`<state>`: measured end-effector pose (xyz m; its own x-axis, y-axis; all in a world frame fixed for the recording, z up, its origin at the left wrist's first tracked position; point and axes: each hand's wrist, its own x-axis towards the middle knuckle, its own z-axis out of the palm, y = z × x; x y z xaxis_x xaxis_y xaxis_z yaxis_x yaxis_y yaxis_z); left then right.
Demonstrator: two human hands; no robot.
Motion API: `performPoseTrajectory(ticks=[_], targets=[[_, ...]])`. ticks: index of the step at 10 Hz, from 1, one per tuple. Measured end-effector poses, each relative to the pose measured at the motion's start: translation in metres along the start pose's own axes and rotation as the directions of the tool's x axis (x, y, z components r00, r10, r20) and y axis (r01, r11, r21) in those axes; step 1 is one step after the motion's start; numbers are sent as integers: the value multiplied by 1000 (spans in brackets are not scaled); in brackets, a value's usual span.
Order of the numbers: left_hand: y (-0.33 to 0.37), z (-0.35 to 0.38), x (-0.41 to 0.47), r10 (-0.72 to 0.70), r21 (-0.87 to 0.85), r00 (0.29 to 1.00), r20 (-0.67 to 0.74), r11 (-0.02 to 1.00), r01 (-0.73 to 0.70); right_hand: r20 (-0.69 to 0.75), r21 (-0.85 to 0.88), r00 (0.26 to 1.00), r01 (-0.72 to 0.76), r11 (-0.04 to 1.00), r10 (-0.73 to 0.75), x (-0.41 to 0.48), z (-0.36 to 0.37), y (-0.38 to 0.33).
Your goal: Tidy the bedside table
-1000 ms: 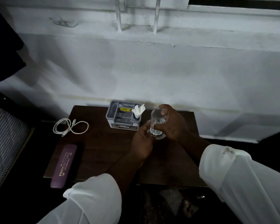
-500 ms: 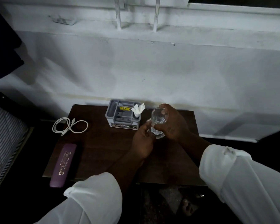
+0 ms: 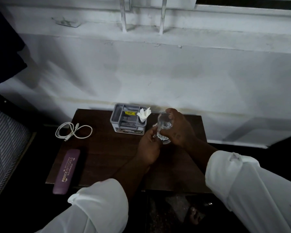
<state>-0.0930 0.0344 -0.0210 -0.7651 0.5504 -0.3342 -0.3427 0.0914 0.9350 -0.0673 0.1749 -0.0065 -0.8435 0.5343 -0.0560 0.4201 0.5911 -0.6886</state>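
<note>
A clear drinking glass (image 3: 164, 122) stands tilted at the back right of the dark wooden bedside table (image 3: 107, 153). My right hand (image 3: 179, 130) wraps around its right side and rim. My left hand (image 3: 149, 147) touches its lower left side with the fingertips. A grey plastic organiser (image 3: 124, 121) sits at the back middle with white folded paper (image 3: 144, 113) sticking out of one slot. A white coiled cable (image 3: 73, 131) lies at the table's left edge. A purple spectacle case (image 3: 66, 170) rests along the front left corner.
A white wall (image 3: 158, 73) rises directly behind the table, with a window ledge and bars above. A striped mattress (image 3: 5, 140) lies at the far left. Dark floor shows below the table's front edge.
Both hands stay on the glass in nearly the same place. The view has shifted slightly upward; nothing on the table has moved.
</note>
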Motion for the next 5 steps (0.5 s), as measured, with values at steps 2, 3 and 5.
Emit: performPoseTrajectory(ticks=[2, 3, 5], targets=[[2, -1, -1, 3, 33, 1000, 4, 999, -3, -2, -54, 1000, -3, 999, 3, 0, 2, 1], [1, -4, -1, 2, 25, 1000, 15, 1000, -2, 2, -73, 1000, -24, 997, 24, -1, 1, 0], [2, -10, 1, 29, -18, 999, 35, 999, -28, -6, -105, 1000, -4, 994, 4, -3, -5, -4]])
